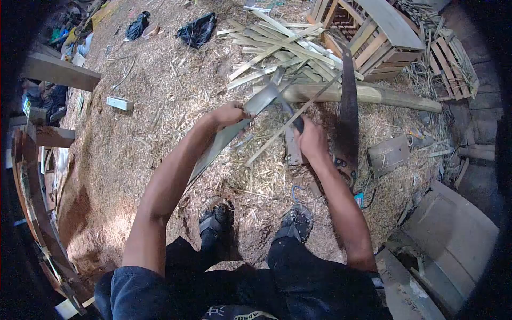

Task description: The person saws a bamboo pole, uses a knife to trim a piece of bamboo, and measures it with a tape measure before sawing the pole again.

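A person's left hand (231, 114) grips a pale board (220, 143), the right hand (313, 141) clenching a dark handle (298, 125), above a shavings-strewn floor (141, 128), slats (282, 44) heaped far.

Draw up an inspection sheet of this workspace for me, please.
Surface: ground thickly strewn with wood shavings.
Job's things: pale board, held at a slant; dark-handled tool, its working end unclear; long dark blade beyond the right forearm.
Clutter: heap of slats, black plastic bag.
Grippers: two bare hands; left hand grips the board, right hand the tool.
Cables: thin strand on the ground; cannot tell whether cable.
Surroundings: slatted crate at upper right, large panel at lower right.
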The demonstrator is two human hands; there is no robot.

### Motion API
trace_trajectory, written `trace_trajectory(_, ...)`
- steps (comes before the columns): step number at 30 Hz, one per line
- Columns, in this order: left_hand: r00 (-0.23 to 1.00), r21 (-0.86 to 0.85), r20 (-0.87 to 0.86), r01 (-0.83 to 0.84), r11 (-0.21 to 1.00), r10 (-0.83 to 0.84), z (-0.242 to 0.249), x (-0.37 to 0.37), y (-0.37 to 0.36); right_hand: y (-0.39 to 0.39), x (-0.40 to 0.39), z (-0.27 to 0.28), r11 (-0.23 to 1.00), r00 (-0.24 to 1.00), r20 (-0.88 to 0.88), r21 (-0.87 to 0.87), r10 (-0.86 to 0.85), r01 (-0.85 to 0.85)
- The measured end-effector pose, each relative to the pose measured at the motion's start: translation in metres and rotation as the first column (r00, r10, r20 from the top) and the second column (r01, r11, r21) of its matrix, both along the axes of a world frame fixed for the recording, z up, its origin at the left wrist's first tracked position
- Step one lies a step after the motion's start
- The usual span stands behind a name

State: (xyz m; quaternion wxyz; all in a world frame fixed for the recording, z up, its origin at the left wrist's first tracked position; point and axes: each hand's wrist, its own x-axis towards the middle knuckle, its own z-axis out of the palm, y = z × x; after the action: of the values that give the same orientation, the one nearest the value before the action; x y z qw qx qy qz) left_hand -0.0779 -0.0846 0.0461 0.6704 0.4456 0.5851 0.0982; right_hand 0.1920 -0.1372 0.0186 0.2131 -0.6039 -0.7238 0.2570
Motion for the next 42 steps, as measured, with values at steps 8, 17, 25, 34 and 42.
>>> trace_trajectory(8, 1.0, 0.019, -0.002, 0.001, 1.0, -0.001, -0.009, -0.002, 0.001, -0.002, -0.005, 0.011, 0.984, 0.997, -0.051, 0.173, 0.062, -0.052)
trace_trajectory(17, 0.993, 0.033, -0.073, 0.09, 0.995, -0.087, -0.007, -0.009, 0.001, -0.005, -0.007, 0.013, 0.996, 0.993, -0.12, 0.094, 0.013, -0.002)
trace_trajectory(25, 1.0, -0.042, 0.006, 0.014, 0.999, -0.014, 0.0, -0.004, 0.007, 0.012, 0.0, -0.001, 0.989, 0.985, -0.122, -0.1, -0.118, 0.106)
trace_trajectory(34, 0.992, 0.03, -0.117, 0.055, 0.998, -0.051, -0.011, -0.01, 0.007, 0.004, -0.002, -0.014, 0.984, 0.928, -0.346, -0.151, -0.142, 0.094)
trace_trajectory(42, 0.993, 0.004, -0.098, 0.073, 0.997, -0.072, -0.003, -0.008, 0.008, -0.001, -0.008, 0.005, 0.986, 0.991, -0.037, -0.11, -0.131, 0.126)
